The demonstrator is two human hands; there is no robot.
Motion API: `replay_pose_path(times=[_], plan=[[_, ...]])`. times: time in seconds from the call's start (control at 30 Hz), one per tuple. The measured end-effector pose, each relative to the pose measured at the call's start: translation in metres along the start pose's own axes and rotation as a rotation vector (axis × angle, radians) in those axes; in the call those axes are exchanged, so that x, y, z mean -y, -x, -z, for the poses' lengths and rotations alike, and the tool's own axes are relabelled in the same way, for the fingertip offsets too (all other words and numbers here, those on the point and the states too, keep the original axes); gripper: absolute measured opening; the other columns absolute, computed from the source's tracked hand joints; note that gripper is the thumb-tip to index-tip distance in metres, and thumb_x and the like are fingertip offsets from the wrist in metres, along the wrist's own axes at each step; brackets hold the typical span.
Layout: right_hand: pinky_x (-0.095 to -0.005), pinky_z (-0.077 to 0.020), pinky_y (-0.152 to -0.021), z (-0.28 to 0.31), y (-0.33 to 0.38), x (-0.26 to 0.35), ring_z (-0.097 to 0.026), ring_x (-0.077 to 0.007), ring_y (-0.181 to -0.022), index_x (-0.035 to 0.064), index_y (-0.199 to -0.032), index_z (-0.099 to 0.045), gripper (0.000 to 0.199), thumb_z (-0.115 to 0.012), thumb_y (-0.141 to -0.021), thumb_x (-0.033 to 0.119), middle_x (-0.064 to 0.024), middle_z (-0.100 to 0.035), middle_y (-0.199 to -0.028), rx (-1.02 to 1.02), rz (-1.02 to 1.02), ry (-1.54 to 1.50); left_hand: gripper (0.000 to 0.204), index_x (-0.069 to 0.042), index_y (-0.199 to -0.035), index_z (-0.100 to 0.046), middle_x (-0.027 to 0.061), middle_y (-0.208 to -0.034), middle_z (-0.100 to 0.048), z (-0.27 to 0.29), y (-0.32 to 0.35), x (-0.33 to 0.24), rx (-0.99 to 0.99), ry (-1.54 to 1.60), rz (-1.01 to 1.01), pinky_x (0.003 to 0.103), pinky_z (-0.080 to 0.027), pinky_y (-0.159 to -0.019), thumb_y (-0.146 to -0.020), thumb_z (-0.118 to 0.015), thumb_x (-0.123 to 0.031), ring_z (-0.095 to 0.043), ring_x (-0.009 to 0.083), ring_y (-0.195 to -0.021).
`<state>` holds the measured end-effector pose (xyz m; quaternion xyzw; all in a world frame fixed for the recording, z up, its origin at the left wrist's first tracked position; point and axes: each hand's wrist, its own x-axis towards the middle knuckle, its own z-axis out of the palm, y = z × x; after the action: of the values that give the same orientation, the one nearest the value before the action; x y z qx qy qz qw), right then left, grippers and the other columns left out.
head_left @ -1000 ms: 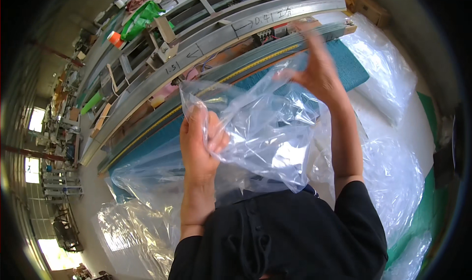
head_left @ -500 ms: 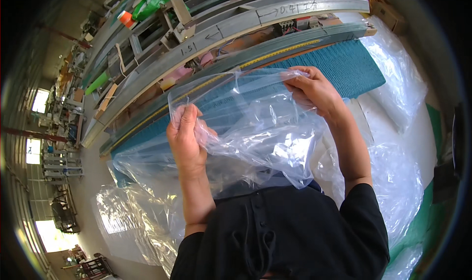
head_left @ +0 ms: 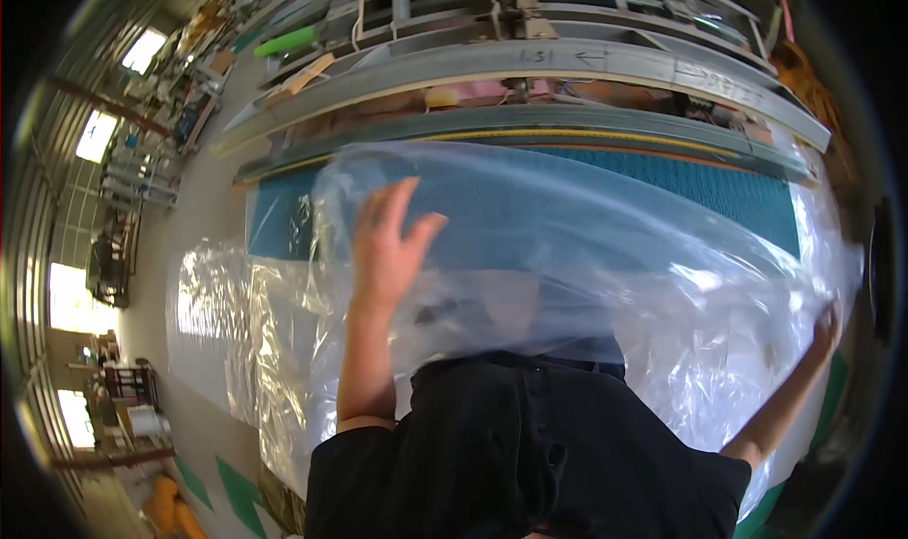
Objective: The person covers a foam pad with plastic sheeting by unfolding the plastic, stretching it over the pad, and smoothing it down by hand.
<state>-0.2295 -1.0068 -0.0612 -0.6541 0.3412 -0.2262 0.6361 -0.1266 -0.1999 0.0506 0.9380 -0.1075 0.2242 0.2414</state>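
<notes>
A clear plastic sheet point(head_left: 605, 246) stretches across in front of me, blurred by motion, over a teal ridged bed point(head_left: 738, 184). My right hand point(head_left: 827, 329) is far out to the right with my arm extended, its fingers closed on the sheet's right end. My left hand point(head_left: 386, 246) is raised at the left part of the sheet, thumb and fingers spread, with nothing gripped in it. Whether the left palm touches the film I cannot tell.
Beyond the bed runs a metal rail with a yellow measuring tape point(head_left: 530, 134). Farther back is a grey steel beam point(head_left: 634, 61) of a long machine frame. More crumpled clear plastic point(head_left: 284, 350) hangs at the left. Benches and windows line the far left.
My right hand has swung far right, drawing the bunched sheet out wide. My left hand has let go and spread its fingers. The view has turned.
</notes>
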Motion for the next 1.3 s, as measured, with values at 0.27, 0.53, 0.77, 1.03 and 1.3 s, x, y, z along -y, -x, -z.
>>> replay_pose_path(times=[0.27, 0.53, 0.77, 1.03, 1.3], plan=[[-0.0352, -0.0431, -0.090, 0.089, -0.044, 0.006, -0.055, -0.0263, -0.103, 0.0041, -0.128, -0.045, 0.045, -0.046, -0.085, 0.017, -0.0162, -0.056, -0.115, -0.156, -0.233, 0.649, 0.041, -0.015, -0.124, -0.053, 0.0095, -0.134, -0.044, -0.035, 0.037, 0.111, 0.004, -0.466, 0.162, 0.045, -0.022, -0.106, -0.089, -0.050, -0.037, -0.036, 0.0309, -0.126], [-0.0346, -0.0521, -0.074, -0.367, 0.227, 0.072, -0.062, -0.0259, -0.090, 0.0087, -0.107, -0.062, 0.032, -0.069, -0.076, 0.014, -0.0125, -0.063, -0.099, 0.613, 0.847, 0.704, 0.037, -0.010, -0.116, -0.058, 0.0095, -0.126, -0.051, -0.038, 0.029, 0.117, -0.057, -0.270, 0.133, 0.045, -0.025, -0.104, -0.087, -0.053, -0.032, -0.042, 0.0301, -0.122], [-0.0384, -0.0472, -0.064, -0.523, 0.340, 0.048, -0.057, -0.0315, -0.078, 0.0042, -0.085, -0.063, 0.017, -0.063, -0.079, 0.020, -0.0114, -0.061, -0.087, 0.776, 1.259, 0.776, 0.037, -0.004, -0.114, -0.057, 0.0147, -0.120, -0.054, 0.003, 0.021, 0.126, -0.087, 0.004, 0.269, 0.038, -0.036, -0.097, -0.083, -0.061, -0.024, -0.048, 0.0324, -0.113], [-0.0307, -0.0415, -0.056, -0.523, 0.327, 0.075, -0.050, -0.0154, -0.059, -0.0014, -0.079, -0.059, 0.025, -0.064, -0.082, 0.022, -0.0089, -0.054, -0.064, 1.176, 0.567, 0.596, 0.041, -0.008, -0.113, -0.059, 0.0132, -0.121, -0.053, 0.044, 0.036, 0.262, -0.140, -0.473, 0.354, 0.040, -0.035, -0.096, -0.086, -0.054, -0.038, -0.047, 0.0316, -0.113], [-0.0255, -0.0400, -0.057, -0.346, 0.152, 0.103, -0.048, -0.0098, -0.060, -0.0002, -0.080, -0.067, 0.015, -0.063, -0.076, 0.014, -0.0016, -0.057, -0.065, 0.769, 0.353, 1.019, 0.043, -0.011, -0.113, -0.059, 0.0113, -0.111, -0.057, 0.065, 0.041, 0.239, -0.109, -0.565, 0.432, 0.041, -0.042, -0.086, -0.085, -0.054, -0.043, -0.053, 0.0306, -0.104]])
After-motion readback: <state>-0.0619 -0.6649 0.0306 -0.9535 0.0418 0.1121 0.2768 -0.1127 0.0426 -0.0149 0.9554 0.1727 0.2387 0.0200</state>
